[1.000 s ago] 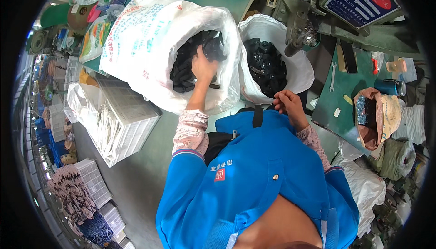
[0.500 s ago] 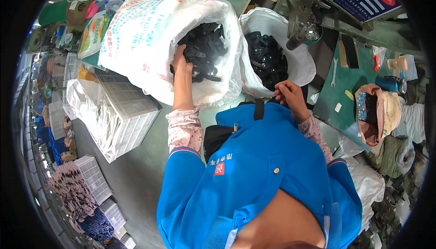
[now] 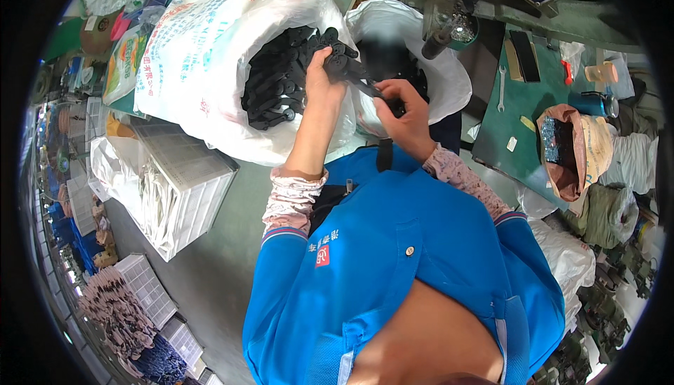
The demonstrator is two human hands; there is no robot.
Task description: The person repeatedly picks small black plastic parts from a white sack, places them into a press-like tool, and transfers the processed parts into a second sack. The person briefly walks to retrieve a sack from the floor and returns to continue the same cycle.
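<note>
**Both hands on one black part, between two sacks**

We saw the left hand (image 3: 324, 79) closed on one end of a long black plastic part (image 3: 354, 70), and the right hand (image 3: 405, 114) gripping its other end, just beside. Left of the left hand gaped a white sack (image 3: 203, 69) full of black parts (image 3: 277, 79). Behind the right hand sat a second white bag (image 3: 449, 76). Further right lay a green workbench (image 3: 523, 125) with a wrench (image 3: 501, 88). Below-left stood a white crate (image 3: 186, 188) on grey floor (image 3: 210, 279).

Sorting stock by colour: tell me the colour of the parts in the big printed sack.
Black parts, seen best in the head view.
</note>
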